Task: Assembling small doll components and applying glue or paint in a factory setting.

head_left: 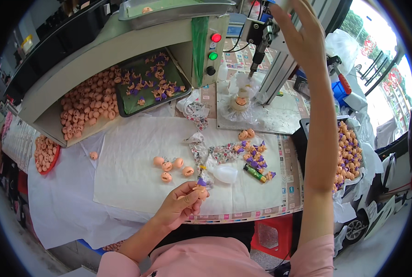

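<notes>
Low at the front edge of the table, my left hand [184, 202] pinches a small peach doll [201, 190] with a purple part pointing up. My right hand [303, 39] is raised high beside the upright post of a bench press [260, 53]; its thumb stands away from the fingers, whose tips are cut off by the picture's top edge. Below the press tip, a peach doll head [240, 100] sits in a plastic-wrapped holder. Several loose doll heads [166, 165] lie left of centre. Purple-and-peach doll bodies [256, 157] are heaped right of centre.
A translucent squeeze bottle [225, 173], floral cloth strips [222, 153] and a green tube [254, 172] lie mid-table. A dark tray [131, 107] of doll bodies and piled heads [88, 99] fill the box-like housing at left. A full bin [349, 154] stands at right.
</notes>
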